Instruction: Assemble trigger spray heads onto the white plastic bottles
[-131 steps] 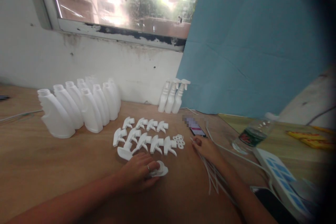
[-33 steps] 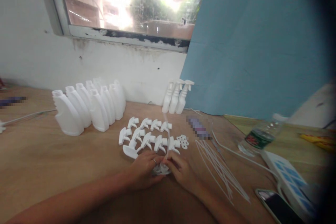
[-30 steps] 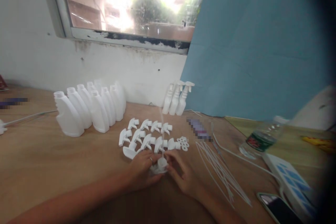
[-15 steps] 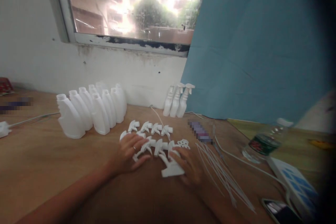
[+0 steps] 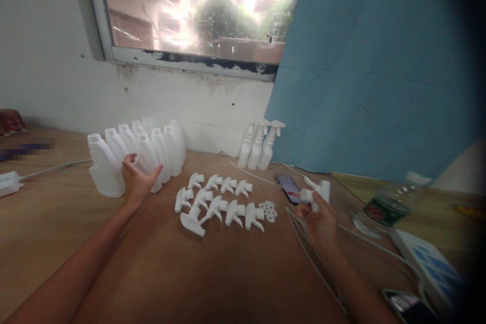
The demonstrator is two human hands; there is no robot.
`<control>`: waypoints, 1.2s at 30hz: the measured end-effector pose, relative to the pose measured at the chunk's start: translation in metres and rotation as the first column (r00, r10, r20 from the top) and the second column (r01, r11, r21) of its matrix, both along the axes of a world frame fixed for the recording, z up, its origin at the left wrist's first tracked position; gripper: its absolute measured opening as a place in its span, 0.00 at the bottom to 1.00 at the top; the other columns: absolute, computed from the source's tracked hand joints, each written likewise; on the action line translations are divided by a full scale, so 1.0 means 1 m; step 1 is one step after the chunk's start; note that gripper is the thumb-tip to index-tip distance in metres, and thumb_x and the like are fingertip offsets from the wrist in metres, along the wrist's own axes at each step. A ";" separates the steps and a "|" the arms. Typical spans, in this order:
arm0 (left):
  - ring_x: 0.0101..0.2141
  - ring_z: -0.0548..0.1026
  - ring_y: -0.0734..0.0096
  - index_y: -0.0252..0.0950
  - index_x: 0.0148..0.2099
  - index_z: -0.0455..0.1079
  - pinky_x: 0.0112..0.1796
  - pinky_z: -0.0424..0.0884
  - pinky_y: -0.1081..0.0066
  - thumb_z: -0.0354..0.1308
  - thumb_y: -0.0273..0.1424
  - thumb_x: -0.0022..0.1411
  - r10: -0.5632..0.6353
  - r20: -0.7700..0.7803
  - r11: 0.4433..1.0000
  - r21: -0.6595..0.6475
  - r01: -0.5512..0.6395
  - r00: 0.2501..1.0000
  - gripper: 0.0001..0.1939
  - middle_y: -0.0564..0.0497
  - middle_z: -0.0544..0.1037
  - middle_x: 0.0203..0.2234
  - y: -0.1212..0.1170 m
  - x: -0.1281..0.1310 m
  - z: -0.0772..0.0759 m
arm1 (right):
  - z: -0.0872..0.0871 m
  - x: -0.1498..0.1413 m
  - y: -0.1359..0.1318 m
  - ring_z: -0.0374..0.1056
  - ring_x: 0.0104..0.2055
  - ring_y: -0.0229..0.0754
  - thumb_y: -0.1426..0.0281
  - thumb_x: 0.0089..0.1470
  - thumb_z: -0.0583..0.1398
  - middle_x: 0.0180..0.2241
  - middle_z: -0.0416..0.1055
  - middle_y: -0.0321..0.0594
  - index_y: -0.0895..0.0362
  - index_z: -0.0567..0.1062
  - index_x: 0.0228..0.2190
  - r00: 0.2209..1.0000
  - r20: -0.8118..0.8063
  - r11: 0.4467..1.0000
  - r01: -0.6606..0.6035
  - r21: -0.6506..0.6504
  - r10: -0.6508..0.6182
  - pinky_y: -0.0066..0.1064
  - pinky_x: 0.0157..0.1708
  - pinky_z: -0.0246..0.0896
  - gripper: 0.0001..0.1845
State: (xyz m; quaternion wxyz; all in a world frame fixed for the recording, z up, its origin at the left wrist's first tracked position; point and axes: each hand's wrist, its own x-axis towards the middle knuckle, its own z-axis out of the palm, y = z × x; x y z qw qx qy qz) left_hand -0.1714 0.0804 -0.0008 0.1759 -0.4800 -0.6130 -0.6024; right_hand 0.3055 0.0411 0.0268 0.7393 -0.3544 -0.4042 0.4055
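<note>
With the spray heads (image 5: 216, 207) at the middle of the dial, the left hand (image 5: 139, 182) is out at ten o'clock, thumb and fingers spread in a wide curve about the front bottle (image 5: 147, 152); whether skin touches plastic, I cannot tell. The fingers match the bottle's width, which looks suited to taking it around the body. The right hand (image 5: 321, 220), at three o'clock, pinches a single white sprayer (image 5: 323, 192) between thumb and fingers; its thin tube (image 5: 250, 172) seems to reach toward ten o'clock from the cap, so holding it by the body probably leaves that end free. The uncapped bottles (image 5: 102, 169) stand upright and close together, perhaps to steady one another. The spray heads lie in two rows, mostly facing alike, likely for easy picking, with small rings (image 5: 269, 211) bunched just beside them at three. Loose tubes (image 5: 306, 245) lie at four, near the right arm, presumably for short reach. Three spray bottles (image 5: 255, 151) stand apart at one, against the wall (image 5: 197, 106).
</note>
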 end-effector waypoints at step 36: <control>0.60 0.56 0.42 0.40 0.58 0.63 0.56 0.53 0.38 0.59 0.33 0.58 -0.403 -0.885 0.856 -0.274 0.439 0.234 0.25 0.40 0.65 0.57 -0.059 0.077 0.022 | -0.011 -0.024 -0.013 0.68 0.26 0.40 0.64 0.51 0.64 0.30 0.76 0.39 0.55 0.76 0.36 0.959 0.058 0.958 -0.270 -0.093 0.276 0.28 0.20 0.59 0.11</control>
